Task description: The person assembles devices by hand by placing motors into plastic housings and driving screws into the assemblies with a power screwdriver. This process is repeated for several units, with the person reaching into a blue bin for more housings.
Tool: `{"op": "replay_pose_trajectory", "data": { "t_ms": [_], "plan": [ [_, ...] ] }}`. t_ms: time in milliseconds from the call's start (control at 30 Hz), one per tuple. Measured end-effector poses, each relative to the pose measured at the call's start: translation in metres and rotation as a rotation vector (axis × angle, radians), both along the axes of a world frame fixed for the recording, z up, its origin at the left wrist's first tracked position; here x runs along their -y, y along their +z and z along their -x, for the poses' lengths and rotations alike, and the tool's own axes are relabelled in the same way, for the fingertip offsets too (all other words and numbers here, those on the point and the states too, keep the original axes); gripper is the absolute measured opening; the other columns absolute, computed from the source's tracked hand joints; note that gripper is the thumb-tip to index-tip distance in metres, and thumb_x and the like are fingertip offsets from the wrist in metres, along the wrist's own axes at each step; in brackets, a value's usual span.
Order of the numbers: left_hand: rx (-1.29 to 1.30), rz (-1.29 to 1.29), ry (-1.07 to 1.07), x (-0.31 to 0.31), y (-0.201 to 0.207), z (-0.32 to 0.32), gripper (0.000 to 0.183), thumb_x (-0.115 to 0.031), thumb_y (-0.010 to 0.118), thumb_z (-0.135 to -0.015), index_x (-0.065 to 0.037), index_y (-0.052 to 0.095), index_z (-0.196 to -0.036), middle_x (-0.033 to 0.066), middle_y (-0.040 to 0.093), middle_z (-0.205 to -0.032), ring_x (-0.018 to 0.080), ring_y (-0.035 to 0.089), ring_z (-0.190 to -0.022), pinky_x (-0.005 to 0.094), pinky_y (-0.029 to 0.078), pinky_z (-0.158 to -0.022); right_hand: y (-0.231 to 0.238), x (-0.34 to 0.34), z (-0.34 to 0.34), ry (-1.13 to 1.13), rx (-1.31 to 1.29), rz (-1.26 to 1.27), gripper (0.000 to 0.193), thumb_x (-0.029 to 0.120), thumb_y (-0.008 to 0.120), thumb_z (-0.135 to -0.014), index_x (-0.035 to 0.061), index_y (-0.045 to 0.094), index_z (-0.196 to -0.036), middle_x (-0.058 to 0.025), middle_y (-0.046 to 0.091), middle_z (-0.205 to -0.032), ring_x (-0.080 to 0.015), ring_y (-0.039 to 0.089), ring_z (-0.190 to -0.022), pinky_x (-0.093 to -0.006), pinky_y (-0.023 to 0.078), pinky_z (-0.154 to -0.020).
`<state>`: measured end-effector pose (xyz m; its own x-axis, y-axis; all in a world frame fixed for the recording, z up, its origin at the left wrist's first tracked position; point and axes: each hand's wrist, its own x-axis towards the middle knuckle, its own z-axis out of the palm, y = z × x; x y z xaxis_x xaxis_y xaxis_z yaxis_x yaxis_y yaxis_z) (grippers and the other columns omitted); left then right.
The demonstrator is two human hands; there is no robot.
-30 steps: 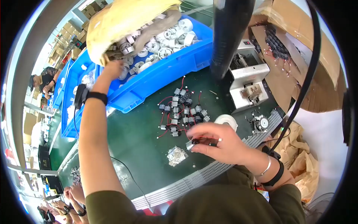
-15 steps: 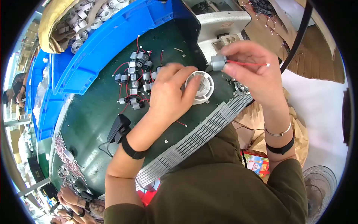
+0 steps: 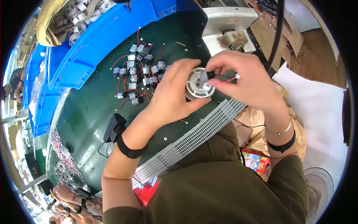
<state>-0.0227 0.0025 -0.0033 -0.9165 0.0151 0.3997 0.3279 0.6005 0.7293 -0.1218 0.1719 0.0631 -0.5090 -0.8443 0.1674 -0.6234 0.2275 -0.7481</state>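
Note:
A white round plastic housing (image 3: 192, 83) with a ring-shaped rim sits on the green table, near its front edge. Curled about the housing's left side, my left hand (image 3: 169, 91) steadies it between thumb and fingers. My right hand (image 3: 248, 78) pinches a small electric motor (image 3: 204, 77), grey with a black end, right over the housing's middle. Whether the motor touches the inside, I cannot tell. Its red wire (image 3: 225, 81) trails toward my right palm and ends in a white connector. Left of my left hand lie several similar motors (image 3: 132, 71) with red wires.
A blue bin (image 3: 108, 41) lines the table's far left, beside a sack of white parts (image 3: 76, 18). A metal machine base (image 3: 231, 18) stands at the back right. A perforated strip (image 3: 186, 140) runs along the near edge; a black adapter-like block (image 3: 116, 127) lies by my left wrist.
My right hand has brought the motor down and left, over the housing, and turned it. My left hand's fingers have shifted from across the housing to around its edge.

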Motion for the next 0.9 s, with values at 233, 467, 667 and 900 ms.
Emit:
{"op": "replay_pose_trajectory", "data": {
  "t_ms": [233, 467, 667, 900],
  "plan": [
    [0.027, 0.226, 0.069, -0.004, 0.013, 0.0, 0.075, -0.023, 0.084, -0.057, -0.006, 0.05, -0.121, 0.0126, 0.053, -0.102, 0.0312, 0.055, -0.096, 0.0416, 0.042, -0.089, 0.006, -0.001, 0.015, 0.223, -0.192, -0.007, 0.024, -0.005, 0.069, -0.068, 0.0019, 0.062, -0.089, -0.0073, 0.063, -0.091, -0.0231, 0.061, -0.08, -0.0295, 0.05, -0.071],
    [0.148, -0.013, -0.318, 0.027, 0.025, 0.017, 0.065, -0.013, 0.078, -0.064, -0.004, 0.048, -0.122, 0.0155, 0.059, -0.111, 0.0353, 0.055, -0.105, 0.0408, 0.044, -0.088, -0.006, 0.003, 0.017, 0.4, -0.212, 0.006, 0.024, -0.003, 0.069, -0.068, 0.0028, 0.061, -0.091, -0.0069, 0.063, -0.093, -0.0264, 0.061, -0.086, -0.0344, 0.05, -0.071],
    [0.191, 0.085, -0.442, 0.039, 0.03, 0.033, 0.063, -0.016, 0.077, -0.065, -0.007, 0.049, -0.121, 0.0168, 0.062, -0.107, 0.0359, 0.058, -0.099, 0.0399, 0.047, -0.082, 0.0, 0.009, 0.017, 0.524, -0.477, -0.024, 0.023, -0.004, 0.064, -0.066, 0.0025, 0.059, -0.088, -0.0076, 0.061, -0.091, -0.0264, 0.06, -0.086, -0.035, 0.05, -0.07],
    [0.326, 0.129, -0.333, 0.045, 0.036, 0.017, 0.082, -0.019, 0.078, -0.064, -0.004, 0.038, -0.134, 0.0193, 0.054, -0.122, 0.0342, 0.053, -0.113, 0.0387, 0.044, -0.093, 0.031, 0.013, 0.027, 0.476, -0.515, -0.118, 0.034, -0.007, 0.061, -0.07, 0.0018, 0.059, -0.102, -0.0089, 0.057, -0.113, -0.0259, 0.059, -0.099, -0.0323, 0.052, -0.075]
  ]
}}
